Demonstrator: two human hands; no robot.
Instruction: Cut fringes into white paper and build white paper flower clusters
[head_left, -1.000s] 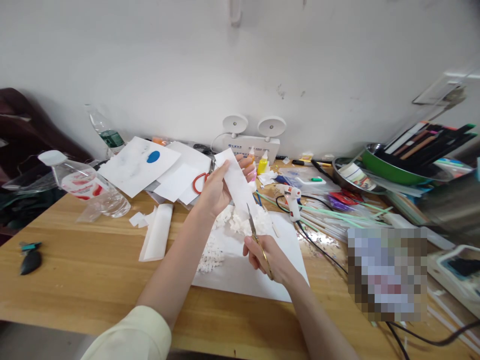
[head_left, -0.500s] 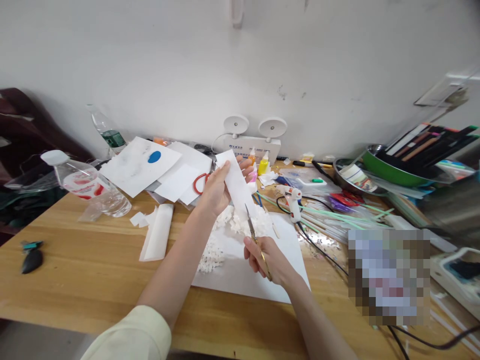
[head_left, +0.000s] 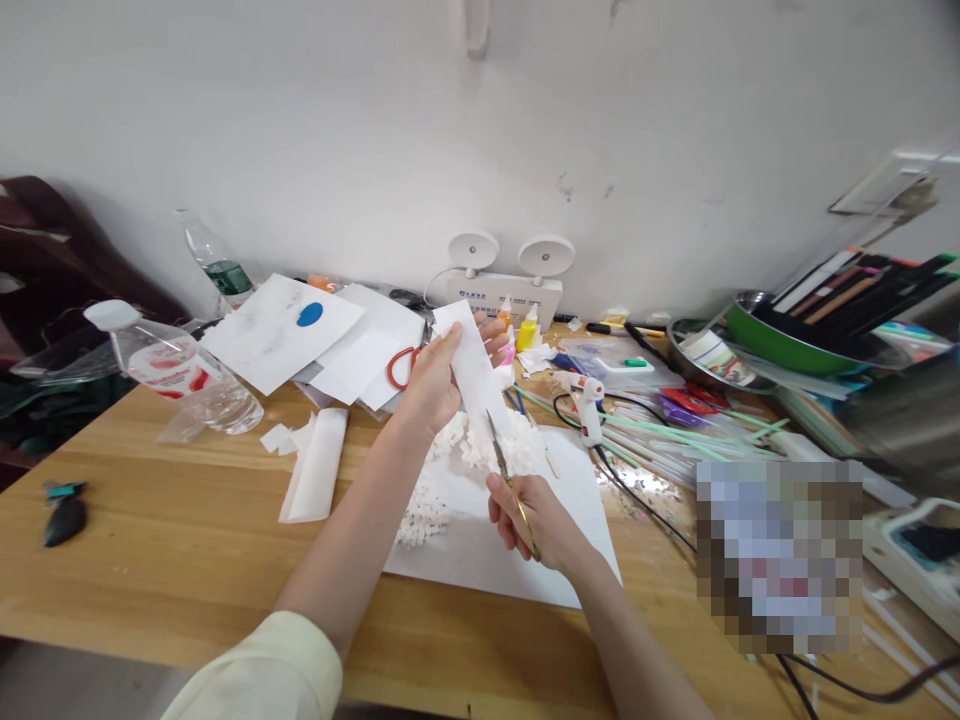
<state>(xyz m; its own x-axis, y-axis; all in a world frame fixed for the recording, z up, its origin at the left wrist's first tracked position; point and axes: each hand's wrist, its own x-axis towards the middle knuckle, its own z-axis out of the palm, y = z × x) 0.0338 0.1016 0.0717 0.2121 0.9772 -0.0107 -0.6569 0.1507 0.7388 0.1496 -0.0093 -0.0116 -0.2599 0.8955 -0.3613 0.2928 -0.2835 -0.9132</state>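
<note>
My left hand [head_left: 442, 375] holds a white paper strip [head_left: 472, 355] under its thumb, with the fingers behind the strip. My right hand [head_left: 536, 515] is closed on small gold-handled scissors [head_left: 504, 468], whose blades point up at the strip's lower end. Below the strip, crumpled white paper pieces [head_left: 480, 445] and a pile of small white bits [head_left: 421, 515] lie on a white sheet [head_left: 487, 560]. A folded white paper piece [head_left: 315, 465] rests left of my left forearm.
Papers [head_left: 285, 340], red-handled scissors [head_left: 400, 368] and a water bottle [head_left: 180, 370] stand or lie at the left. Rightward are a glue gun [head_left: 589, 408] with its cord, pale sticks [head_left: 675, 435], a metal bowl [head_left: 686, 325] and a green bowl [head_left: 787, 335].
The scissors have shifted very slightly up and to the left against the strip. Both hands have otherwise kept almost the same place and grip.
</note>
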